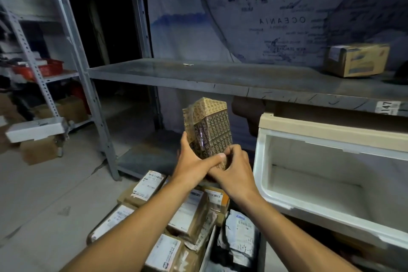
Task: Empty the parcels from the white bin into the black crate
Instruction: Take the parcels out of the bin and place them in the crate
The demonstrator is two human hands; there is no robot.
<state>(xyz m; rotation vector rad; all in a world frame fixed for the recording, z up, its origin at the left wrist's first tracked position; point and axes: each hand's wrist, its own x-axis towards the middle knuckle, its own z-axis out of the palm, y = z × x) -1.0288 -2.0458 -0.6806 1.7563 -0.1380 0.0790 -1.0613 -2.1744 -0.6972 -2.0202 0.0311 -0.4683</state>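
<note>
i've got both hands up in front of me on one parcel (pixel 208 130), a tall box wrapped in patterned brown film, stood on end. my left hand (pixel 194 161) wraps its lower left edge with the thumb laid across the front, and my right hand (pixel 234 170) curls in under the bottom right corner, fingers pinching the wrap. two hands on the base make sense, i think: the box is tall and the film looks slick, so holding it low keeps it from tipping or sliding out.

the white bin (pixel 309 203) sits just right of my right hand, tilted open toward me on the lower shelf, and what i can see of its inside shows no parcels. below my wrists lies a heap of labelled cardboard parcels (pixel 192 214) and a grey mailer bag (pixel 240 234). the dark wall under the mailer may be the black crate (pixel 261 256), though i can't tell its edges. if so, this box hangs right above where it belongs, and lowering it onto the heap looks like the step in hand.
</note>
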